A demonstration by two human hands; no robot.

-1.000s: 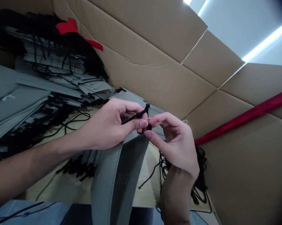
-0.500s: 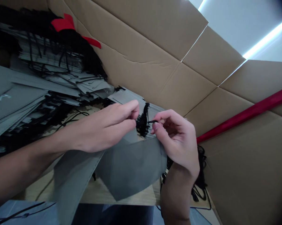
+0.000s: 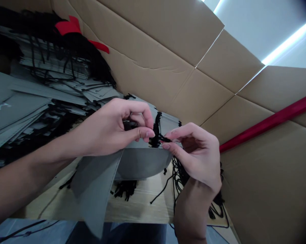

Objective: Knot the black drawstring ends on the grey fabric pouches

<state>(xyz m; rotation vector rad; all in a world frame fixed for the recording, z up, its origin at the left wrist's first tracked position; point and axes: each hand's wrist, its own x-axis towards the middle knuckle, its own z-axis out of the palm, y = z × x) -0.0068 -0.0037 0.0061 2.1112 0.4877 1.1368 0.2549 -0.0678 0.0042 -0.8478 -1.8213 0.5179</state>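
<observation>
My left hand point(image 3: 124, 128) is closed in a pinch, thumb against forefinger, at one end of a short black cord point(image 3: 163, 137). Facing it, my right hand point(image 3: 196, 150) pinches the cord's other end between thumb and fingertips. Below my hands hangs a grey stitched sheet-like piece point(image 3: 142, 162), curved at its lower edge. A second grey flap point(image 3: 97, 189) droops over the table's front edge under my left wrist. Whether the cord is attached to the grey piece is hidden by my fingers. Just behind the cord lie grey pieces point(image 3: 170, 120) with a bunch of black cord ends.
Stacks of grey pieces point(image 3: 23, 101) with black cords fill the left side. A red strip point(image 3: 68, 27) lies on the dark heap. Cardboard walls point(image 3: 147, 51) rise behind, and a dark red band point(image 3: 269, 118) crosses at right. Loose black cords point(image 3: 177, 173) lie on the wooden table point(image 3: 147, 213).
My left hand has turned, its fingers curling more openly around the pinch. The grey piece has lifted and folded back, uncovering black cord ends and table. My right hand has shifted slightly down and right.
</observation>
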